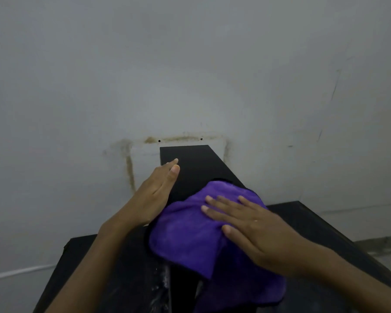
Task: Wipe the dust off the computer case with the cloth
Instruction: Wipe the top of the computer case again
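Observation:
A black computer case (194,168) stands upright on a black table, its narrow top running away from me toward the wall. A purple cloth (185,231) is draped over the near part of the top and hangs down the front. My right hand (251,227) lies flat on the cloth with straight fingers, pressing it onto the case. My left hand (154,195) rests with straight fingers against the case's upper left edge, beside the cloth. The far part of the top is bare.
The black table (321,231) spreads left and right under the case. A grey wall (190,75) with brownish stains and two small holes rises directly behind it. A white cable (20,272) runs along the lower left.

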